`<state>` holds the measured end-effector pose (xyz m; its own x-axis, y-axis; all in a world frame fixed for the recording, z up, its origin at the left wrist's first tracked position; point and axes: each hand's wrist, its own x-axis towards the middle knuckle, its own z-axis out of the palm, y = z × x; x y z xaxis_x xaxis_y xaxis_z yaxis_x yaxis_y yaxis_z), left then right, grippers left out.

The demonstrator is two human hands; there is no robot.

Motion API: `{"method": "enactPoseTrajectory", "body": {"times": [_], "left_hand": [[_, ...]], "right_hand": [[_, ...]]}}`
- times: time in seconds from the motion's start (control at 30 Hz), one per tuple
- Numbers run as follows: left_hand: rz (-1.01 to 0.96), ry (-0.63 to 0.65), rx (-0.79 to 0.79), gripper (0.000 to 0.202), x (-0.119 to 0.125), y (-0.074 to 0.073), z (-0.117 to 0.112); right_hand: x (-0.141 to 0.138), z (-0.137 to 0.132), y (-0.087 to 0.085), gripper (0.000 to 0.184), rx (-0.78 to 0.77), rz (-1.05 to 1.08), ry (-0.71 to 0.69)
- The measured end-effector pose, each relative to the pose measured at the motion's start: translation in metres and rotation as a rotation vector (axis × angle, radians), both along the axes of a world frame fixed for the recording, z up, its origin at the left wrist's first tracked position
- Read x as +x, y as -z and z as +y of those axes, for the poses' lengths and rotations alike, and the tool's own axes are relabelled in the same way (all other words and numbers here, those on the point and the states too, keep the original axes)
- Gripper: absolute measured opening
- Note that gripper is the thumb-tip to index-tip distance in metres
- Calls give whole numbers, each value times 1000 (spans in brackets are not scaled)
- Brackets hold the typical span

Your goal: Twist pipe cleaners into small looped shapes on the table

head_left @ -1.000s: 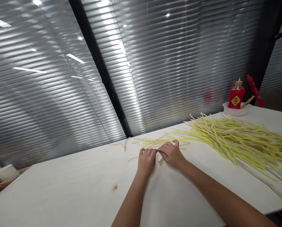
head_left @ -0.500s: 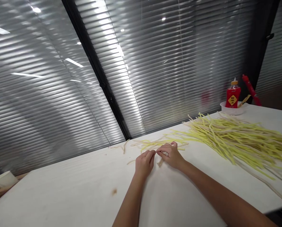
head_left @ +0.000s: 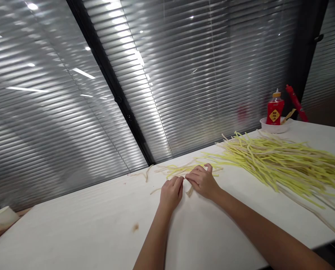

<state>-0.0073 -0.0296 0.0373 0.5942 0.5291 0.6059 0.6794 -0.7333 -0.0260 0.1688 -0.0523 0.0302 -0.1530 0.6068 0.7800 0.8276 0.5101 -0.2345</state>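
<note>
Beige strip (head_left: 189,191) in hand, I work at the middle of the table (head_left: 85,232), my two hands nearly tip to tip. Its loose end shows on the near side of my right hand (head_left: 202,180), whose thumb and fingers seem to be pinching the rest of it. On my left hand (head_left: 171,193) the fingertips are pressed together; whether they pinch the same strip I cannot tell, as that spot is too small to read.

As I judge it, this one piece is in the middle of being handled: both grips are closed in on it and it is not yet laid down. Just beyond my hands, toward the far edge, lies a loose scatter of yellow and beige strands (head_left: 178,171), with one bent strand (head_left: 147,173) to the left and a short piece (head_left: 155,191) near my left hand. Whether any of these are finished or only strays, I cannot say.

By far the most material sits to the right, in a big pile (head_left: 282,157) of yellow and beige lengths, loose and roughly side by side. That looks to me like the bulk left over. Past it, at the far right, a red bottle (head_left: 275,108) stands in a white bowl (head_left: 278,128).
</note>
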Motion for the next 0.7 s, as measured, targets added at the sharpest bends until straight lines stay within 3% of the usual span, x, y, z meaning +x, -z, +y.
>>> {"method": "enactPoseTrajectory", "body": {"times": [0.13,0.3,0.43,0.53,0.7], "left_hand": [[-252,90,-213,19,4,0,0],[-636,88,-717,20,13,-5,-3],[-872,121,-1082,22,16,-13,-4],[-959,172,-1243,21,14,-18,-5],[-984,201,-1373,17,12,-24,-10]], "right_hand": [[1,3,3,11,163,-67,55],[5,7,4,18,428,-160,104],[5,6,1,17,527,-228,107],[3,6,1,14,546,-258,102],[4,7,3,14,533,-299,54]]}}
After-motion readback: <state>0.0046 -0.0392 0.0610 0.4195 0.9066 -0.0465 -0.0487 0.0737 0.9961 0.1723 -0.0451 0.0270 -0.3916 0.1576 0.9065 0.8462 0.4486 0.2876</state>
